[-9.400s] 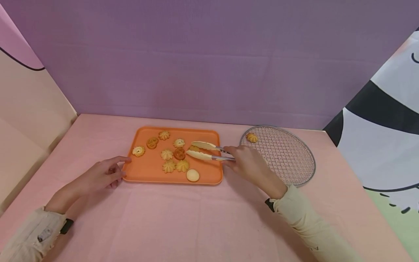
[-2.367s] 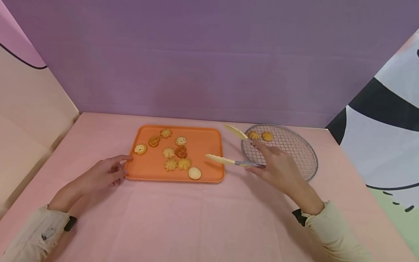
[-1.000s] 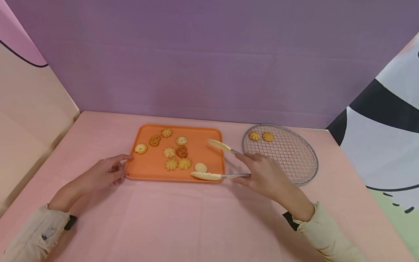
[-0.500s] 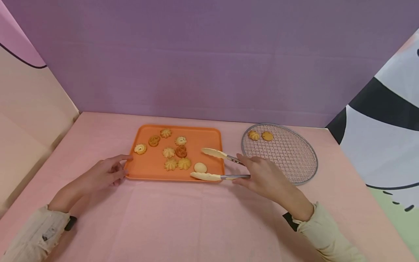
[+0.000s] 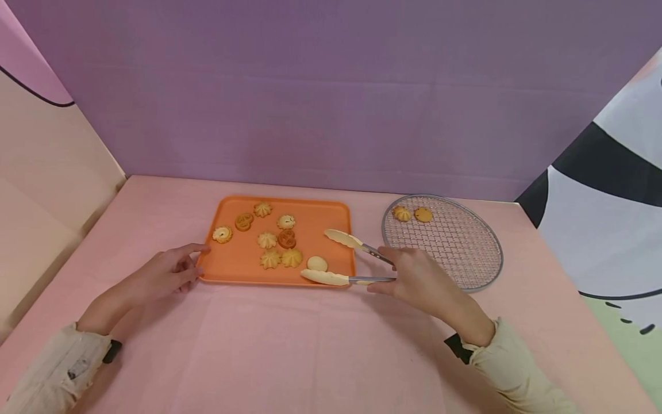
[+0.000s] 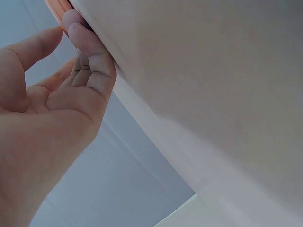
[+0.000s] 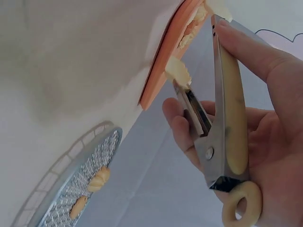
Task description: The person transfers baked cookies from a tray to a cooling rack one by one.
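Note:
My right hand (image 5: pixel 424 282) grips metal tongs (image 5: pixel 326 278) with cream tips, spread apart over the right part of an orange tray (image 5: pixel 222 270). One tip lies along the near side of a pale round cookie (image 5: pixel 317 264); the other hovers farther back. In the right wrist view, the tongs' handle (image 7: pixel 234 113) lies between thumb and fingers. My left hand (image 5: pixel 155 280) touches the tray's left rim with its fingertips, fingers loosely bent. Several cookies, among them a pretzel-shaped one (image 5: pixel 287 238) and a flower-shaped one (image 5: pixel 267 240), lie on the tray.
Right of the tray, a round wire rack (image 5: pixel 445 247) carries a ridged cookie (image 5: pixel 401 213) and a flat brown cookie (image 5: pixel 423 215). The pink tabletop (image 5: pixel 269 345) ends at a purple backdrop (image 5: pixel 331 115). Panels with drawn patterns stand at both sides.
The flat brown cookie has moved from tray to rack. The tongs have returned to the tray, and the pale round cookie has shifted slightly away from me. The left hand stays at the rim.

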Demonstrator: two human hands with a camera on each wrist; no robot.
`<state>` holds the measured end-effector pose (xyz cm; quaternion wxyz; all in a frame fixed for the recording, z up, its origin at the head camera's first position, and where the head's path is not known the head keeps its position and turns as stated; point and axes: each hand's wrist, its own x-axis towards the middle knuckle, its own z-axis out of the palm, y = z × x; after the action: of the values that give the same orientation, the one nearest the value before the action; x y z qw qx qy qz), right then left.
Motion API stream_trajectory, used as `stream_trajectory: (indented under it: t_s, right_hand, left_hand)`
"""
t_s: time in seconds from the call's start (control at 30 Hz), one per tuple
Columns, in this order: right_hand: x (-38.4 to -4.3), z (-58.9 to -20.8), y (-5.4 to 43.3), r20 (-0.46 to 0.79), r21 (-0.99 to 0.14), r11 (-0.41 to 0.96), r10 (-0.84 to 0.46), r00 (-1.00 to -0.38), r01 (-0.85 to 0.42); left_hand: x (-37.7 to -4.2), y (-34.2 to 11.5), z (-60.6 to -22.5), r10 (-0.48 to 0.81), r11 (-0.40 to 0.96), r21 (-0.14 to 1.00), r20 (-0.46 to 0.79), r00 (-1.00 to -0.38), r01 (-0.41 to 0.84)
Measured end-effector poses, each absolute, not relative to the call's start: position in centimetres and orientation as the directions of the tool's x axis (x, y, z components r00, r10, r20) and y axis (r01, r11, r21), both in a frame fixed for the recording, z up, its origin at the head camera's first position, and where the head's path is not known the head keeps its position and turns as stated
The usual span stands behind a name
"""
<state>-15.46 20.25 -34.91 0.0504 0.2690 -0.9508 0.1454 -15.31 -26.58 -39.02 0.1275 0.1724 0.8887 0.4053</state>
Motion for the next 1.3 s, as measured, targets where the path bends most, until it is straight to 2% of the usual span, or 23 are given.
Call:
stream_trajectory:
  t_s: [0.23, 1.07, 1.3]
  right_hand:
    - [-15.2, -34.6, 19.8, 0.214, -0.199, 0.79, -0.542, -0.813, -0.58]
    - [-14.1, -34.8, 18.6, 0.253, -0.092, 0.798, -0.56, -0.789, -0.596]
    - [-13.7, -34.5, 19.3, 0.31, -0.083, 0.799, -0.547, -0.778, -0.595]
  left_hand:
    - [-15.3, -26.5, -39.1, 0.409, 0.612, 0.76, -0.069, -0.91, 0.217]
    - [-15.4, -26.7, -39.6, 0.4, 0.63, 0.742, -0.054, -0.915, 0.231]
    - [-15.3, -26.4, -39.3, 0.402, 0.621, 0.75, -0.055, -0.914, 0.228]
